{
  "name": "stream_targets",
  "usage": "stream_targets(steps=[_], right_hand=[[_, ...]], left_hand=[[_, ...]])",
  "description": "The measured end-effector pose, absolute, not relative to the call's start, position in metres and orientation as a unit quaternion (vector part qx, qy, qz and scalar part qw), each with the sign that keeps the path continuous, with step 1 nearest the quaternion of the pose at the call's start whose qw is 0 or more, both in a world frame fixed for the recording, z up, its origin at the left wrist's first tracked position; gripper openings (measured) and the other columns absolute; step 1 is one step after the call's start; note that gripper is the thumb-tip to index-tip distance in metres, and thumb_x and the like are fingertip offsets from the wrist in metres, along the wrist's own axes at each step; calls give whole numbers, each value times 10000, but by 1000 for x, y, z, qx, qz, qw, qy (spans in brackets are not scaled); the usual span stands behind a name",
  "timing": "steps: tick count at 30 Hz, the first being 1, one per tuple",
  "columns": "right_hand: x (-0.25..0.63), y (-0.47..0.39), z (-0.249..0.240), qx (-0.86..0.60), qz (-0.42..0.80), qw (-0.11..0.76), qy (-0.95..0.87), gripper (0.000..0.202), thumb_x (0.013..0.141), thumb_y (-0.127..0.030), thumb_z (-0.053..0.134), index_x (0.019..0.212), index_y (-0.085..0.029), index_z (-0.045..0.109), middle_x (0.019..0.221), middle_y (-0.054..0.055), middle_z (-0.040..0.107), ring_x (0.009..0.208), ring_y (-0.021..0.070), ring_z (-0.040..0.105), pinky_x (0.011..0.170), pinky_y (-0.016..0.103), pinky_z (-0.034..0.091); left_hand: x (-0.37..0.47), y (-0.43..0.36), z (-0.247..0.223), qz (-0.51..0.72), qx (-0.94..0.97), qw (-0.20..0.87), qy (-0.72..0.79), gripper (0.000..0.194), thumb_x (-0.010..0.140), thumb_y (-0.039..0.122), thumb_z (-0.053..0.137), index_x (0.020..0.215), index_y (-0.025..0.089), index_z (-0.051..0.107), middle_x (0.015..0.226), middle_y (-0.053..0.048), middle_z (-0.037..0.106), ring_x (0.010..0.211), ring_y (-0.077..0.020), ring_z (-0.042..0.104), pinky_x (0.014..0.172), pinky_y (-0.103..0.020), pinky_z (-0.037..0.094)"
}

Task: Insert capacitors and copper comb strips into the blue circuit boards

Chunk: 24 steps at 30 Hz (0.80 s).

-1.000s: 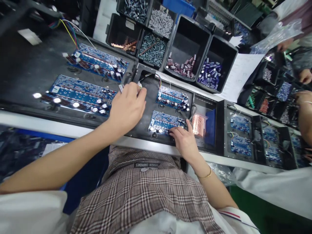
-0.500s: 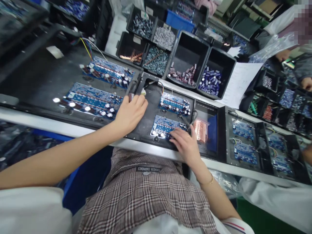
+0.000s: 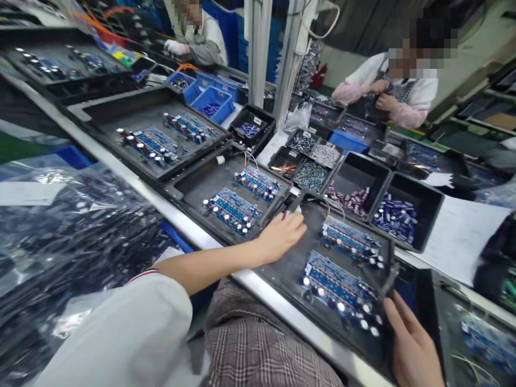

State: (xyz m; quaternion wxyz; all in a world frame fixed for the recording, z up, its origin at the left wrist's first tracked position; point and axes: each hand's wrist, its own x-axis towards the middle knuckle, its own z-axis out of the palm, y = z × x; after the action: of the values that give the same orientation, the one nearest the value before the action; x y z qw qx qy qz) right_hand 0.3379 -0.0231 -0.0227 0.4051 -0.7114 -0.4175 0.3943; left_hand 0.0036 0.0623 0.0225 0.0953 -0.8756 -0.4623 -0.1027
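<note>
My left hand point(image 3: 282, 237) lies at the left rim of a black tray point(image 3: 282, 274), fingers curled over that edge. A small pinkish piece shows by its fingertips, too little of it to name. Gripped at its right rim, the same tray is in my right hand point(image 3: 417, 341), with the thumb toward the inside and the other fingers partly hidden. Inside are two blue circuit boards: an upper board point(image 3: 349, 236) and a lower board point(image 3: 336, 285), both bearing silver-topped capacitors along one edge. Thin wires point(image 3: 336, 207) rise behind the upper board.
More trays line the bench on the left, including a neighbouring tray point(image 3: 193, 185) with two boards. Behind stand bins of purple-brown capacitors point(image 3: 350, 201) and blue capacitors point(image 3: 397, 217), beside small-parts bins point(image 3: 312, 176). Paper sheets point(image 3: 463, 234) lie at right. Two people work across the bench.
My right hand has gone from the lower board to the tray's right rim. The tray sits closer to the one on its right, and the view has swung left and up.
</note>
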Motion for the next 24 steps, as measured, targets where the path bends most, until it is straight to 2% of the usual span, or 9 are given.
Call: stream_targets(steps=[3,5,7,12,15,20,24], right_hand=[[326,-18,31,-751,392,383,-369,836,696,-581,716,1422,-261,452,1359,54,590,1230,296,567,958,401,528],[302,-9,58,-724,397,387,-411,845,703,-542,738,1436,-256,429,1389,68,562,1253,281,546,958,355,523],[268,5,71,-672,417,389,-472,848,728,-506,735,1456,-246,387,1361,101,574,1154,261,613,901,337,551],[156,41,41,-518,457,447,-568,797,791,-430,685,1449,-174,316,1181,145,641,944,219,673,817,351,578],[99,54,12,-477,464,455,-592,762,842,-379,635,1472,-180,255,1148,132,648,909,204,676,788,340,575],[52,56,-10,-498,410,429,-633,809,878,-416,596,1510,-145,168,1167,156,642,963,215,666,835,346,546],[68,60,2,-498,383,353,-693,819,884,-523,547,1503,-120,193,1305,194,572,1158,238,595,940,374,512]], left_hand=[[-10,71,49,-118,-863,118,-477,212,860,45,442,1024,128,548,1120,-133,541,979,-247,523,788,-375,403],[-34,80,68,-108,-848,146,-497,228,861,44,420,1017,140,557,1095,-129,544,971,-250,524,783,-381,406],[-68,88,83,-83,-825,184,-528,239,886,77,390,1011,160,576,1067,-129,548,959,-259,525,785,-393,406],[-174,97,99,-39,-774,249,-581,303,945,233,294,998,221,592,1131,-127,547,979,-291,504,832,-452,385],[-225,100,96,-25,-761,260,-594,320,943,272,250,908,238,567,1050,-96,562,951,-273,485,832,-458,394],[-264,106,87,-26,-753,249,-609,298,927,301,260,799,236,521,944,-70,546,914,-248,471,862,-451,399],[-260,111,93,-45,-751,223,-620,331,897,375,257,861,229,552,926,-86,510,948,-290,494,849,-514,400]])
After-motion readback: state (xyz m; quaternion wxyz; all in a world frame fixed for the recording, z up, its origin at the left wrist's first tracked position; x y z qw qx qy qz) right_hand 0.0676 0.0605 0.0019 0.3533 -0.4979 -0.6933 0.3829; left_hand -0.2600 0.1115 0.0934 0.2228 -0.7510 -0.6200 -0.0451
